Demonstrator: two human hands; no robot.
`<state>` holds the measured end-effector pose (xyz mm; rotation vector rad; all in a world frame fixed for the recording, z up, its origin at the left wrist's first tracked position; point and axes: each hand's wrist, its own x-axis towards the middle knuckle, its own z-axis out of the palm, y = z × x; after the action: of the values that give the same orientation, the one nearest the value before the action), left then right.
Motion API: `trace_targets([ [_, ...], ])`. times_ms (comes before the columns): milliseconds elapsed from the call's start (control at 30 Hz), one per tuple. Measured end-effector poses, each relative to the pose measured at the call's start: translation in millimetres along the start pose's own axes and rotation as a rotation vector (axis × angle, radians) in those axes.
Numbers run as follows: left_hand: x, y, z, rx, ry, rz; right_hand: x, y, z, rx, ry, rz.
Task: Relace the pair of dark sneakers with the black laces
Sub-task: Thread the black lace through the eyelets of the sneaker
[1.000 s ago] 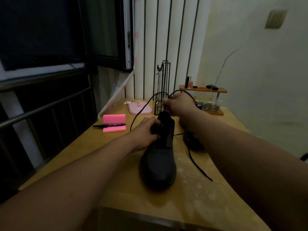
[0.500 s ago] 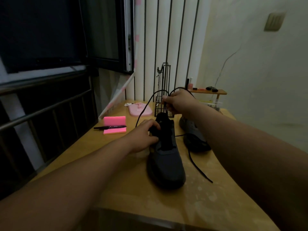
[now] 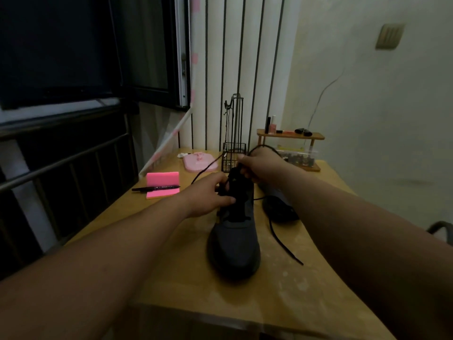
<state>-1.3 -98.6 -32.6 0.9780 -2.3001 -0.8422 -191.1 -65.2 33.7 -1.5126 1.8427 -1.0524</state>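
Dark sneaker [image 3: 234,244], black lace [image 3: 207,168]; marker [image 3: 155,188] lettering unreadable.

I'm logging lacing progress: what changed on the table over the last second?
The right hand, pinching the black lace, came down toward the collar of the near sneaker, so the lace loop above it shrank. The left hand stays gripping that sneaker's side. The second sneaker, marker and pink pad have not moved.

Left hand [image 3: 208,195] grips sneaker [image 3: 234,244]; right hand [image 3: 259,165] pinches lace [image 3: 207,168].
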Motion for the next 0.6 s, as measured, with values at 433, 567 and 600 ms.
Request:
trace_targets([
  [433,26.2,58.1,-20.5,0.026,0.081,-0.07,-18.8,12.4,-20.0,0.291,0.011,-0.087],
  [567,41.8,60.8,-20.8,-0.178,0.072,-0.18,-20.5,-11.9,-43.7,0.35,-0.101,-0.068],
  [600,42.5,60.8,-18.5,-0.216,0.068,-0.205,-20.3,-15.5,-47.6,0.339,-0.143,-0.07],
])
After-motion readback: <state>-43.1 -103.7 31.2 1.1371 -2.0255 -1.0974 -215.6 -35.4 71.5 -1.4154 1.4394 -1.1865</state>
